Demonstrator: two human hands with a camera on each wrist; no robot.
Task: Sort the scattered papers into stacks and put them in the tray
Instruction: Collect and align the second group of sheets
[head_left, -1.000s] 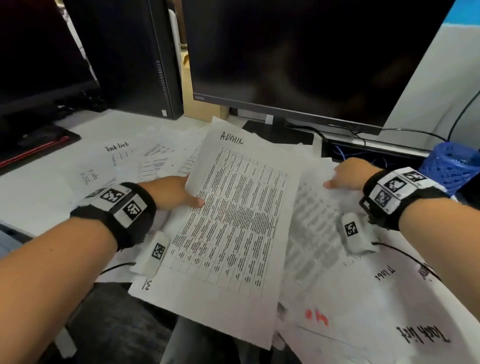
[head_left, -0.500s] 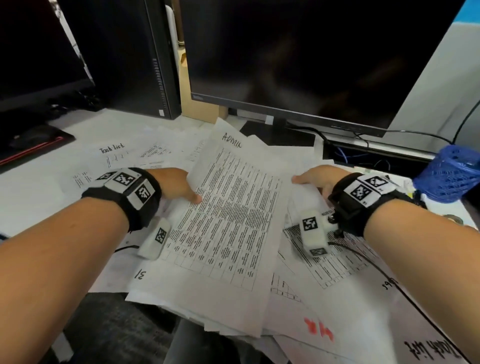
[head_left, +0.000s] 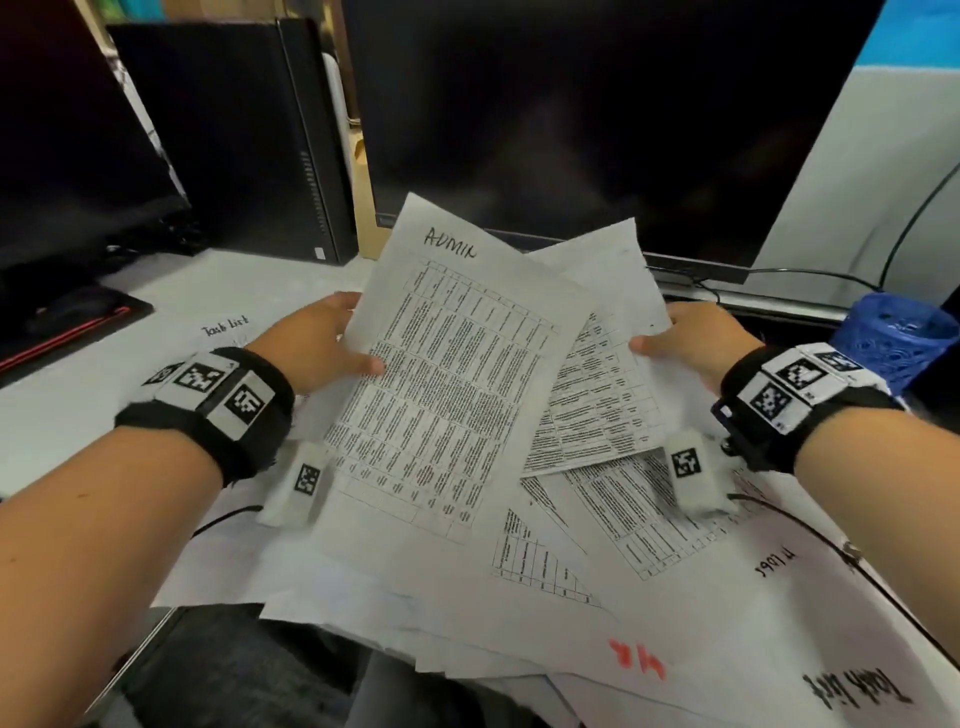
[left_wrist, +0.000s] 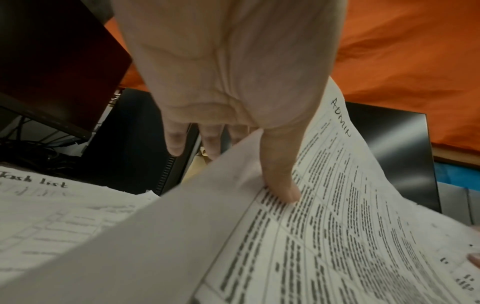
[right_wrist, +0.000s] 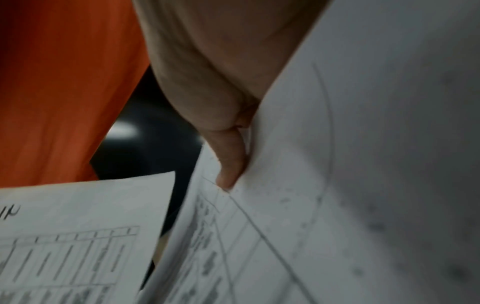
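Observation:
A printed table sheet headed ADMIN (head_left: 447, 384) is raised off the desk, tilted toward me. My left hand (head_left: 332, 348) pinches its left edge, thumb (left_wrist: 280, 181) on the printed face, fingers behind. My right hand (head_left: 680, 343) pinches a second printed sheet (head_left: 602, 374) by its right edge; that sheet lies behind and right of the ADMIN sheet (left_wrist: 337, 226). In the right wrist view my thumb (right_wrist: 231, 164) presses on this second sheet (right_wrist: 337, 185). More loose papers (head_left: 649, 597) cover the desk below, some marked "Task list" (head_left: 857, 691) and one with red letters (head_left: 636, 660). No tray is in view.
A large dark monitor (head_left: 597, 119) stands just behind the raised sheets, a black computer case (head_left: 228, 135) to its left and another screen (head_left: 67, 156) at far left. A blue mesh basket (head_left: 893, 338) sits at the right. The desk's front edge (head_left: 150, 634) is below my left arm.
Both hands have lifted: the ADMIN sheet has risen off the pile in my left hand, and my right hand has taken hold of a second sheet and raised it beside the first.

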